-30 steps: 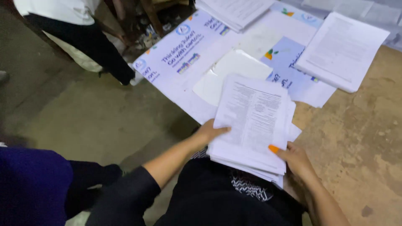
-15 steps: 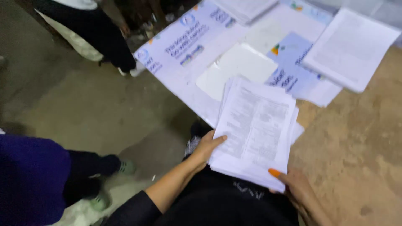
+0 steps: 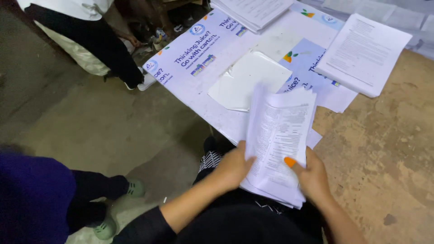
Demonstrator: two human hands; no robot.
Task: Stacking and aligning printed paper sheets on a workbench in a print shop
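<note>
Lifted top sheets now curl from the paper stack (image 3: 278, 149), both hands' fingers (image 3: 239, 158) clamped around it.

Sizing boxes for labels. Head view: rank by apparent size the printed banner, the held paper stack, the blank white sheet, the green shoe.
1. printed banner, largest.
2. held paper stack in both hands; nearness to the camera inflates it.
3. blank white sheet, looks close to the stack, so that order is unsure.
4. green shoe, smallest.

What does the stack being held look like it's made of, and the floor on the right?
The stack of sheets looks like thin matte white printed paper: the top pages bend and fan. The floor seems bare concrete or packed earth, rough and mottled brown, no sheen.
</note>
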